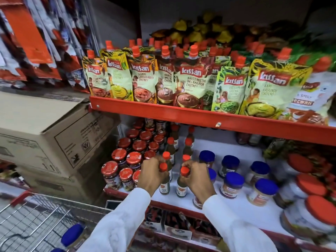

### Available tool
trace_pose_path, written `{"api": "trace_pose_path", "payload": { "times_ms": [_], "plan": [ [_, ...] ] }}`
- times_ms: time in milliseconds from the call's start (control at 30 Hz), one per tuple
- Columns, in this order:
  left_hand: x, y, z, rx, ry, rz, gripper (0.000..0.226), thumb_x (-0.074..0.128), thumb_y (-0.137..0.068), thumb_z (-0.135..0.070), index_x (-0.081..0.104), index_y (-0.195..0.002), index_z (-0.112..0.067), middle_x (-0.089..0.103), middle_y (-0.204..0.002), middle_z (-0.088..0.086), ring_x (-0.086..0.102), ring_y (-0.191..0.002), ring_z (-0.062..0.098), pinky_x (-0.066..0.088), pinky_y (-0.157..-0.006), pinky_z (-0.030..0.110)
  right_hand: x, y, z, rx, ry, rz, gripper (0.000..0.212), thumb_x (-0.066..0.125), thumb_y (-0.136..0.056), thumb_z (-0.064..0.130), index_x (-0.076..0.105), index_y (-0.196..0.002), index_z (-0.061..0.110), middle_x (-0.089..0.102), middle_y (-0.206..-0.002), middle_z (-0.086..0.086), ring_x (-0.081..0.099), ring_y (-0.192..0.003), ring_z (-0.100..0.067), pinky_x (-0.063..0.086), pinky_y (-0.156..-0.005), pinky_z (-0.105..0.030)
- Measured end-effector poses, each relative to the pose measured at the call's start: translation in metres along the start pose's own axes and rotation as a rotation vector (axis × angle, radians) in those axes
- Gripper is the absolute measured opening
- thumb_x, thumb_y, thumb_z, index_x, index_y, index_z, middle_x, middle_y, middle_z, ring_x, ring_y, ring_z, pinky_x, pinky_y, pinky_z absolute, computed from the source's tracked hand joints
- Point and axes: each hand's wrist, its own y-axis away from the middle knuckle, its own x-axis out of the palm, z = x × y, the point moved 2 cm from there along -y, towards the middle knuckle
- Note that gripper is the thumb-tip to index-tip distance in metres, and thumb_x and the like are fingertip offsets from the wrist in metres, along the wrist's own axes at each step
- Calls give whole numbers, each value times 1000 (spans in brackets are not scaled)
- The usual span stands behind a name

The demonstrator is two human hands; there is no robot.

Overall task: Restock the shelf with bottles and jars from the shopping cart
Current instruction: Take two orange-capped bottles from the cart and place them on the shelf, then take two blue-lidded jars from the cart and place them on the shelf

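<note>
Just right of the red-lidded jars, the left hand and right hand each pinch an orange-capped bottle by the neck (likely to extend the rows), standing on the white shelf.

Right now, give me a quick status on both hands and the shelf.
Left hand gripping a red-capped sauce bottle. Right hand gripping its twin. Both at the front of the lower shelf. Blue-lidded jars crowd the right.
</note>
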Motion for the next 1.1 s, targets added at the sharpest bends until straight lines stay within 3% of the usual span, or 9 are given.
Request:
{"api": "trace_pose_path", "payload": {
  "times_ms": [200,333,400,467,533,600,700,900,1100],
  "plan": [
    [3,1,11,10,8,5,26,76,-68,-3,69,-88,-20,72,-79,-3,67,-71,13,59,-66,33,10,-2,-2,-16,28,0,11,65,-77,3,68,-84,12,72,-77,-7,67,-71,-23,58,-69,-36],
    [-1,4,14,30,18,43,38,82,-69,-5,63,-87,-33,62,-74,-22,60,-63,-2,43,-55,6,8,2,-3,-44,105,-6,15,73,-76,12,62,-81,20,70,-82,-1,65,-72,-22,47,-60,-27],
    [-7,8,14,44,5,42,38,82,-71,-9,66,-98,-30,66,-85,-20,59,-61,-4,41,-55,2,6,7,-2,-85,191,-19,19,72,-76,18,56,-82,25,68,-89,0,64,-80,-25,45,-60,-28],
    [-19,19,14,51,-56,12,42,79,-76,-21,64,-115,-26,71,-101,-9,64,-73,5,51,-66,13,4,11,5,-156,258,-65,22,69,-80,19,62,-100,25,68,-105,0,61,-98,-26,48,-64,-32],
    [-36,34,16,94,-145,-56,50,75,-81,-32,57,-128,-26,68,-122,-1,66,-101,18,54,-85,27,4,18,16,-247,299,-84,45,66,-85,19,58,-129,25,62,-129,1,53,-117,-27,55,-79,-37],
    [-56,57,24,125,-243,-115,58,71,-85,-38,48,-137,-30,53,-145,0,51,-130,21,44,-107,38,9,27,34,-363,324,-85,57,64,-88,23,48,-142,24,53,-143,-1,47,-129,-28,52,-98,-43],
    [-86,95,50,62,-365,-167,65,64,-88,-44,37,-146,-33,33,-160,-4,27,-148,22,24,-121,51,30,43,61,-482,345,-65,63,60,-90,23,37,-149,23,41,-155,-7,37,-142,-32,41,-113,-49],
    [-141,173,117,-170,-518,-241,64,55,-85,-44,46,-145,-22,32,-161,10,25,-149,34,21,-120,54,95,66,108,-704,378,106,75,62,-87,26,27,-154,26,25,-164,-11,19,-152,-35,25,-121,-56],
    [-163,244,200,-428,-427,-276,58,63,-79,-37,59,-132,-12,56,-142,17,52,-129,41,45,-105,53,181,86,155,-889,334,356,68,53,-90,22,29,-153,26,25,-164,-7,19,-152,-30,23,-124,-46]
  ]
}}
